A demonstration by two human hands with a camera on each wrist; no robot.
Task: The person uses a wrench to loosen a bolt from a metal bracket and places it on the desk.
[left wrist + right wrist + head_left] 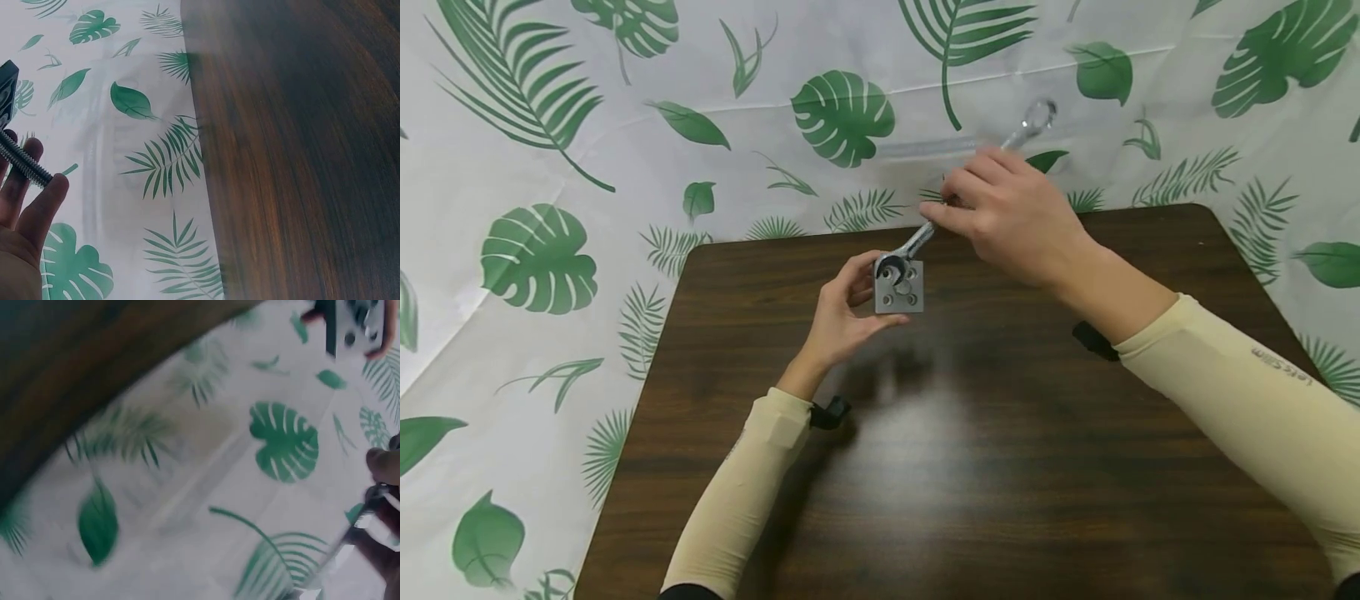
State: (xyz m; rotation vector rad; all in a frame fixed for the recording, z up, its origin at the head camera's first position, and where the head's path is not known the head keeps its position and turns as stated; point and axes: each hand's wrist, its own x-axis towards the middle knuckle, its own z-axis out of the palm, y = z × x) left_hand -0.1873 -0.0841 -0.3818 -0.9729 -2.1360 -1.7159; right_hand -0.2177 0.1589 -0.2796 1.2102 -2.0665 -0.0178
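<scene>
Wrench [917, 239], clamped in my right hand [1011, 208], slanted down-left toward my left hand [842, 312], open end right at the metal block [897, 306] those fingers had gripped, lol.

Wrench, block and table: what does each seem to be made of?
Wrench: polished metal, probably chromed steel, given the bright glints along it.
Block: likely metal, perhaps aluminium; its flat grey face with round holes looks satin, but coated plastic can't be ruled out.
Table: dark brown wood or wood-look laminate, showing streaky grain and a soft sheen.
</scene>
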